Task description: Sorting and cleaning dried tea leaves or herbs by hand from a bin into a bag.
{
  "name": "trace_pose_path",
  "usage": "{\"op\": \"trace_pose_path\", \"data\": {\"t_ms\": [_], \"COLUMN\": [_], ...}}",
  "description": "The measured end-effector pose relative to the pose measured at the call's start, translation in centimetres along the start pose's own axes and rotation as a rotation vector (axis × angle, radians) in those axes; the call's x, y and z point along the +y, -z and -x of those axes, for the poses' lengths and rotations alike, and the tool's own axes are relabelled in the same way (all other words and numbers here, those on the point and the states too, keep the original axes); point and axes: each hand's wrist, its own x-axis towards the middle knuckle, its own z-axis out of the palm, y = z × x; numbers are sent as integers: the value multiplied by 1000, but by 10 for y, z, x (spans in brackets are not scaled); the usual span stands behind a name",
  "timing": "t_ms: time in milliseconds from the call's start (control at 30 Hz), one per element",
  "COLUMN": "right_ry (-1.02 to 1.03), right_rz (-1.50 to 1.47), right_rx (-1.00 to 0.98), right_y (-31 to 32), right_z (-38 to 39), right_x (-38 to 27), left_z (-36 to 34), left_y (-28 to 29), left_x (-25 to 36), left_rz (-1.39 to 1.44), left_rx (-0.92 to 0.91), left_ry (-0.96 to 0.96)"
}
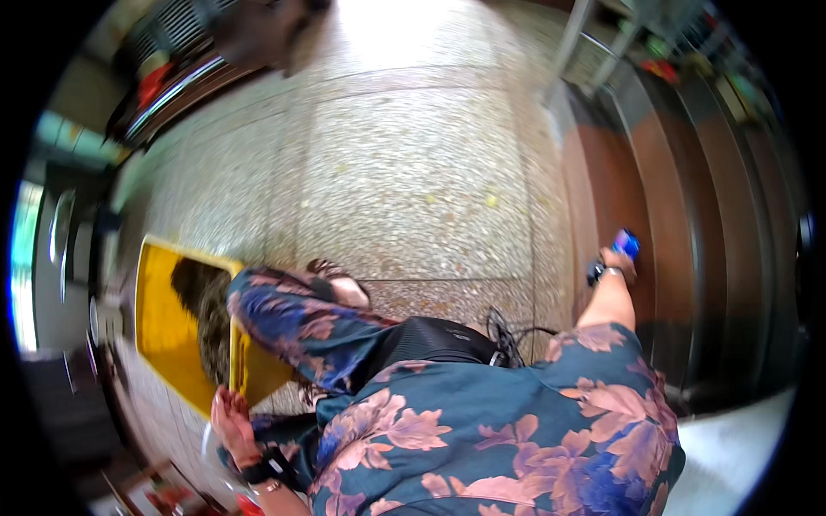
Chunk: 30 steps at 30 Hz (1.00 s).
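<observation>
Two hands are busy at opposite sides. Low at the person's left, the left hand (pixel 231 423) is closed on the near edge of a yellow dustpan-like tray (pixel 163 322), which stands tilted on the terrazzo floor (pixel 413 172) with dark debris inside. It looks light and stiff, likely plastic; a grip at the rim or handle should steady it, though tipping would spill the load. Out toward the brown steps (pixel 671 215), the right hand (pixel 616 263) grips a small blue object (pixel 626 243), too blurred to identify.
</observation>
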Motion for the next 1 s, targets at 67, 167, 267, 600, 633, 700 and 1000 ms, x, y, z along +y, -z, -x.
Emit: {"op": "trace_pose_path", "data": {"t_ms": [67, 167, 267, 600, 633, 700, 1000], "right_ry": [-123, -149, -217, -221, -243, -264, -290], "right_rz": [-112, -102, -196, -215, -206, -198, -237], "right_rx": [264, 364, 434, 411, 409, 409, 366], "right_y": [2, 14, 10, -3, -4, -5, -5], "right_z": [9, -1, 5, 0, -3, -8, -14], "right_x": [5, 56, 65, 57, 56, 56, 55], "left_z": [-9, -3, -17, -32, -33, -34, -32], "left_y": [-7, -4, -12, -39, -39, -39, -38], "left_x": [-13, -22, -20, -20, -21, -23, -26], "left_rz": [-38, -62, -102, -85, -84, -84, -96], "left_rx": [-9, 8, -22, -46, -48, -70, -89], "left_ry": [51, 150, 102, 125, 126, 115, 104]}}
